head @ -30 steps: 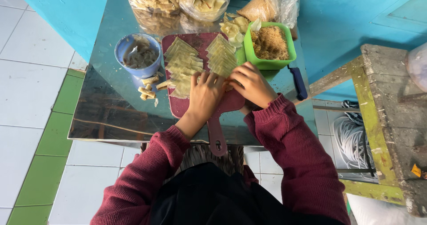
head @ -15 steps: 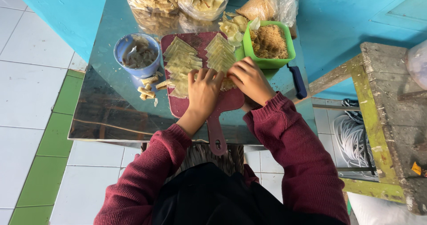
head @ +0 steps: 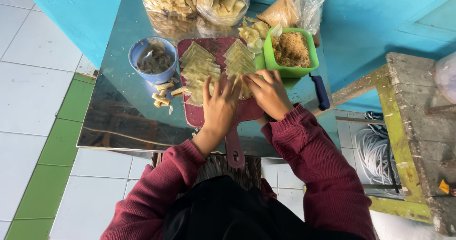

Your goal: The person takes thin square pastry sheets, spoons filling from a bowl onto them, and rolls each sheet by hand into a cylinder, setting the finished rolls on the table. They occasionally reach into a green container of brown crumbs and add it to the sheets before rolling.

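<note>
Pastry wrappers [head: 199, 69] lie in overlapping rows on the dark red cutting board [head: 209, 114] at frame centre — left hand [head: 219, 108] flat on them, fingers spread, gripping nothing; right hand [head: 269, 92] beside it, fingers curled over one wrapper — green tub [head: 290, 71] upper right, blue bowl [head: 154, 59] upper left

Blue bowl [head: 153, 59] left, green tub [head: 290, 53] right, bare tabletop [head: 118, 116] near-left.

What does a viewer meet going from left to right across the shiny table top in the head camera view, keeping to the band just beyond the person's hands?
Blue bowl → left stack of pale triangular wrappers → right stack of wrappers → green square container of brown crumbs → blue-handled tool.
</note>
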### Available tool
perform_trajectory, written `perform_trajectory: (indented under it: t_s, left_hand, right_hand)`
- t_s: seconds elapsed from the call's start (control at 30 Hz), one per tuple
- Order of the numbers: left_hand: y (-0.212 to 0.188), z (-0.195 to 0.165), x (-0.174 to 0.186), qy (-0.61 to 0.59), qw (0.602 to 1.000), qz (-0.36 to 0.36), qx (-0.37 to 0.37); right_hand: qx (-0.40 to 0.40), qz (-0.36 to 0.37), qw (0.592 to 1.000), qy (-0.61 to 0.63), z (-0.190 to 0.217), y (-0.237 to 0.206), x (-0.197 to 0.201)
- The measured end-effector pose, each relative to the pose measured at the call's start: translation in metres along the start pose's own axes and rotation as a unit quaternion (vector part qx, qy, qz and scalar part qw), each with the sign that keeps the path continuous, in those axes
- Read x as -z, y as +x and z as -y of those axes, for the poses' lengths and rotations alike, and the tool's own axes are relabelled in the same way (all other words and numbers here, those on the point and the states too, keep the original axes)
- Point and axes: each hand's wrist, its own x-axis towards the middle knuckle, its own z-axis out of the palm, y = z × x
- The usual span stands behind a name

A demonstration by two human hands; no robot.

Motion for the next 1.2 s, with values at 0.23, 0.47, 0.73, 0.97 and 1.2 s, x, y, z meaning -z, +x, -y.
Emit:
perform_trajectory:
  t_s: [0.23, 0.47, 0.73, 0.97, 1.2]
  left_hand:
    - [-0.018, -0.016, 0.006, -0.035, 0.997, 0.060, -0.020]
    - [-0.022, -0.022, 0.006, -0.035, 0.997, 0.068, -0.018]
    - [-0.019, -0.020, 0.013, -0.069, 0.995, 0.066, -0.015]
    - [-0.018, -0.019, 0.020, -0.054, 0.995, 0.083, -0.006]
    - [-0.017, -0.017, 0.026, -0.054, 0.995, 0.081, 0.002]
  right_hand:
    - [-0.012, -0.023, 0.999, -0.027, -0.007, 0.013, -0.016]
    - [-0.071, -0.064, 0.995, 0.041, -0.014, 0.019, -0.016]
    - [-0.154, -0.073, 0.984, 0.054, -0.036, -0.018, 0.035]
    - [-0.263, 0.137, 0.954, 0.039, -0.112, 0.003, 0.028]
    - [-0.268, 0.167, 0.948, 0.030, -0.124, 0.015, 0.012]
